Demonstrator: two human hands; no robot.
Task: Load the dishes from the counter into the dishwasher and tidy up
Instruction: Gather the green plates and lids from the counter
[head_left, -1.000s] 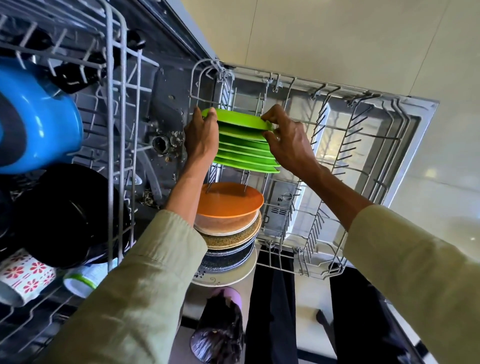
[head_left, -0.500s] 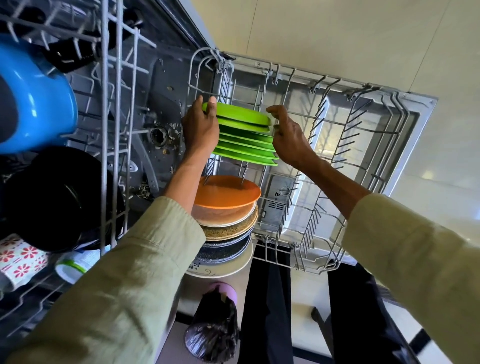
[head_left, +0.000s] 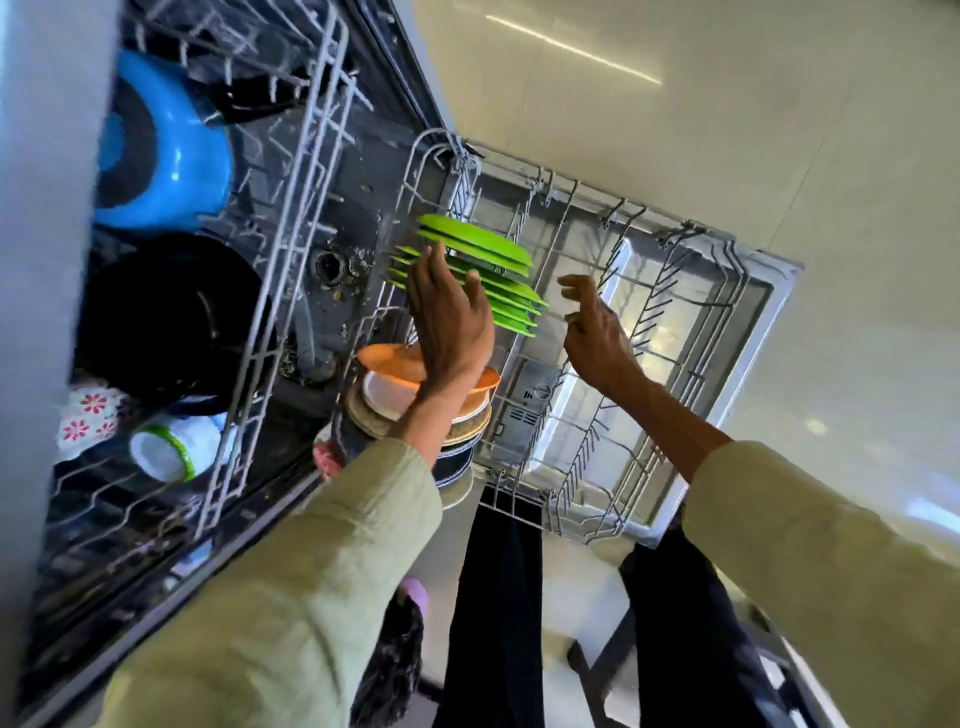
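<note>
Several green plates (head_left: 488, 260) stand on edge in the pulled-out lower rack (head_left: 613, 332) of the dishwasher. My left hand (head_left: 447, 317) hovers in front of their near edges with fingers straight, holding nothing. Off to the right of the plates, over the rack's bare tines, my right hand (head_left: 592, 327) hangs with loosely curled fingers and holds nothing. Below the green plates stand an orange plate (head_left: 395, 364) and several more plates and bowls (head_left: 462, 431), partly hidden by my left forearm.
The upper rack (head_left: 291, 249) on the left holds a blue bowl (head_left: 166, 156), a black pot (head_left: 171, 317), a flowered cup (head_left: 88, 415) and a white-green cup (head_left: 171, 447). The open dishwasher door (head_left: 748, 322) lies under the lower rack. A dark bag (head_left: 389, 670) sits below.
Both hands have come off the green plates, the right moving away to the right. The view has swung and tilted.
</note>
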